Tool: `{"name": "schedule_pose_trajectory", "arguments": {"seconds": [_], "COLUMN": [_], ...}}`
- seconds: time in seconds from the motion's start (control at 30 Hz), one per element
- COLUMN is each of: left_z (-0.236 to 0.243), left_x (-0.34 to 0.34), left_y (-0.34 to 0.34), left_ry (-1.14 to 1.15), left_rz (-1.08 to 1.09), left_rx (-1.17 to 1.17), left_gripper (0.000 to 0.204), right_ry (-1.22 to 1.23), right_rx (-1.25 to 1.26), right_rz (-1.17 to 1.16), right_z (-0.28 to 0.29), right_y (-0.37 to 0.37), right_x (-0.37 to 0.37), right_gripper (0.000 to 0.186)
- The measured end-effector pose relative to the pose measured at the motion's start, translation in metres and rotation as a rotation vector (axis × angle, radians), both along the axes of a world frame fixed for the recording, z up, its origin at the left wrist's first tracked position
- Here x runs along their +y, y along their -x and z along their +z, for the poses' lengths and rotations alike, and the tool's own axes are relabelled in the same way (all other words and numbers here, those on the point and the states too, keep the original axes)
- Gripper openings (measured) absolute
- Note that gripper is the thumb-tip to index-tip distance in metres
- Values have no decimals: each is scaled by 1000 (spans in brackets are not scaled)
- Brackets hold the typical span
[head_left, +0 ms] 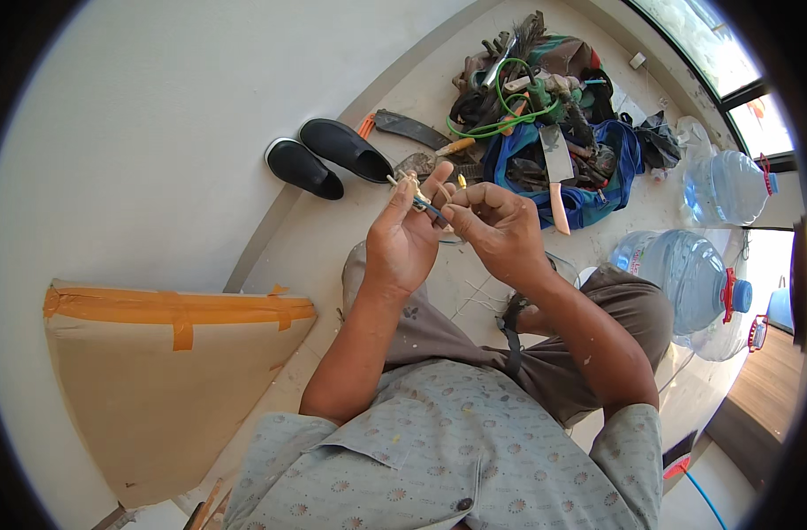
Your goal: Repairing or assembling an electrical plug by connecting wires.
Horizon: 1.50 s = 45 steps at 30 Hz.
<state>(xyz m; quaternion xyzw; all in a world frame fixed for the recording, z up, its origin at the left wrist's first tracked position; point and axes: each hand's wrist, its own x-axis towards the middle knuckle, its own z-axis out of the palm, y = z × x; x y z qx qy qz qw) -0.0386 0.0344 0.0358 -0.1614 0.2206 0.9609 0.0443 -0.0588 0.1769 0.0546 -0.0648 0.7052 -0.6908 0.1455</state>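
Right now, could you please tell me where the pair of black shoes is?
In the head view, the pair of black shoes lies on the floor beside the white wall, left of the tool pile and beyond the left hand.

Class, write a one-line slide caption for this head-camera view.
Seated on the floor, left hand and right hand work thin wires before a tool bag.

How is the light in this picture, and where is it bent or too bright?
Head view: daylight is even on the left hand and right hand; the window at upper right is overexposed; the cardboard box edges curve from the fisheye; the corners are black.
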Motion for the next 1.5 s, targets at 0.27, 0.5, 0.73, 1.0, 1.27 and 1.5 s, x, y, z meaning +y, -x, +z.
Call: {"name": "schedule_pose_trajectory", "arguments": {"seconds": [0.27,0.5,0.73,1.0,1.27,1.5], "left_z": [-28,-18,-21,-20,-23,-21], "left_x": [-9,-1,-9,-12,-12,-13], "left_y": [-6,-8,-7,-6,-7,-7], "left_ry": [-206,-50,70,81,-14,90], "left_rz": [-154,-86,-146,-194,-223,-233], "left_rx": [152,81,155,113,101,104], "left_gripper": [37,43,47,46,44,47], "right_ry": [-54,-84,-94,-49,-38,-90], "right_rx": [-24,-54,-46,-41,-95,-240], "right_rz": [-12,-35,-33,-46,-41,-28], "right_z": [8,3,1,-6,-1,-2], "right_y": [1,4,7,7,8,11], "right_x": [2,5,5,3,4,8], "right_gripper": [18,18,16,16,13,14]}}
